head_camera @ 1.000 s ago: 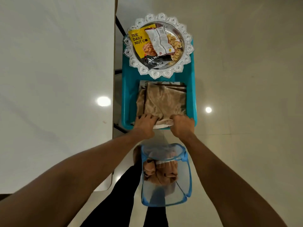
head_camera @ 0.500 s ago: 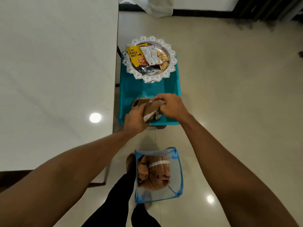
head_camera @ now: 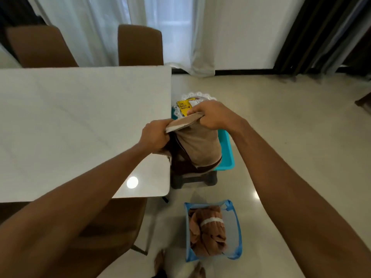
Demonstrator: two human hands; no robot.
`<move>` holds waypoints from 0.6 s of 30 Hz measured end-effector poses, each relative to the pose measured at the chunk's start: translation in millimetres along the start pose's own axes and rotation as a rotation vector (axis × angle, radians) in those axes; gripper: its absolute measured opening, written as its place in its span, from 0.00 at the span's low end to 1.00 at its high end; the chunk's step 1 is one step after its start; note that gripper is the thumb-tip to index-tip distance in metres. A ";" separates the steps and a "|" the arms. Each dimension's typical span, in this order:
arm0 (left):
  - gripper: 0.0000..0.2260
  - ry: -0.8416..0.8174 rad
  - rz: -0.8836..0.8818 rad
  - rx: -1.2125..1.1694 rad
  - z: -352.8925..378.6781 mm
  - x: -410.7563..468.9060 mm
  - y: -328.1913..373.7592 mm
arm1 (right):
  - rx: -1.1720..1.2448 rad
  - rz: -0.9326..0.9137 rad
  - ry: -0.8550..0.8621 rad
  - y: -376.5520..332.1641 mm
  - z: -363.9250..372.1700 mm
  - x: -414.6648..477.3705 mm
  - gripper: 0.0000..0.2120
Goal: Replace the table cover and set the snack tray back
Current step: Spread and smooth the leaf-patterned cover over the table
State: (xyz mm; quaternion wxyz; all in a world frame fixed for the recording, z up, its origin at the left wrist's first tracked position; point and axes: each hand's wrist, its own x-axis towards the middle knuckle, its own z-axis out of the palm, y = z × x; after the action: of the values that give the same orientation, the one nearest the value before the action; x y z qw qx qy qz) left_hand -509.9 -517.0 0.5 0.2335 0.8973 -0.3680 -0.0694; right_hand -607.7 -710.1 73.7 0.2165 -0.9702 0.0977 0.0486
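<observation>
Both hands are up with the cover (head_camera: pixel 197 145), folded, pinched along its top edge: left hand (head_camera: pixel 154 135) fisted on the near corner, right hand (head_camera: pixel 210 117) clenched on the far one, the rest hanging down between them. It hangs just off the tabletop (head_camera: pixel 80 121) edge, with the left hand already over that edge. The bare slab lies wholly to the left of both hands, its long axis running away leftward, wide open for spreading. So I'd judge the coming move is a swing left, the left hand leading. Just beyond the right hand sits the tray (head_camera: pixel 192 97) of snacks on a blue bin (head_camera: pixel 227 151), close enough for the trailing cloth to snag. A hamper (head_camera: pixel 233 229) of old cloth sits on the floor below.
</observation>
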 end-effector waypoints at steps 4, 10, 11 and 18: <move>0.19 0.138 -0.002 0.033 -92.5 1.6 -29.7 | -0.041 -0.089 0.193 -81.4 -27.1 26.8 0.25; 0.22 0.415 0.090 0.166 -194.7 -19.3 -133.6 | -0.037 -0.212 0.447 -209.3 12.8 61.9 0.36; 0.20 0.468 0.122 0.200 -202.4 -26.4 -160.3 | -0.062 -0.205 0.440 -229.6 33.9 69.4 0.33; 0.24 -0.031 -0.122 0.395 -156.3 -156.2 -396.8 | -0.170 -0.100 -0.114 -348.6 266.0 117.1 0.27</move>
State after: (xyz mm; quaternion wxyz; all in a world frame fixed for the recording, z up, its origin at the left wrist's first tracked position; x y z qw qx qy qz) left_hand -326.7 -105.2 -55.7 0.0429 0.9451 -0.3230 -0.0235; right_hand -433.8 -306.3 -39.0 0.1406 -0.9844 0.0324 0.1007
